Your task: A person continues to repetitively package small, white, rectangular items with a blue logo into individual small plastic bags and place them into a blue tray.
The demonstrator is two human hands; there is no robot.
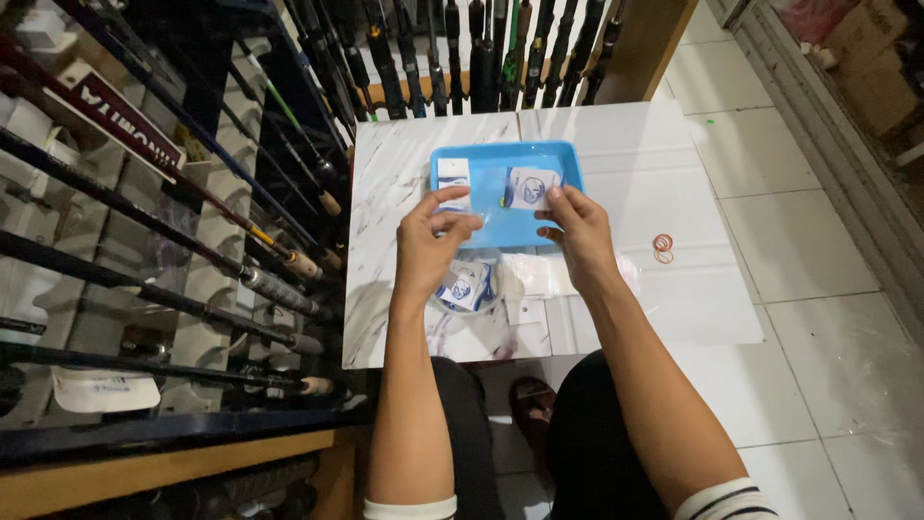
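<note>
Left hand (430, 246) and right hand (576, 231): fingers pinched on the two ends of a clear packet (507, 200), held just above the blue tray (568, 164). Two white packets lie in the tray. More packets (469, 286) sit under the left wrist on the marble counter (385, 183). Rubber bands (663, 247) lie to the right; fishing rods (241, 231) stand to the left.

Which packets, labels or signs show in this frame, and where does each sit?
Small packet: left end of blue tray, white with blue.
Second packet: tray's middle, white square, blue mark.
Packet pile: on table below left hand, white-blue.
Long label: rod rack, upper left, dark red and white.
</note>
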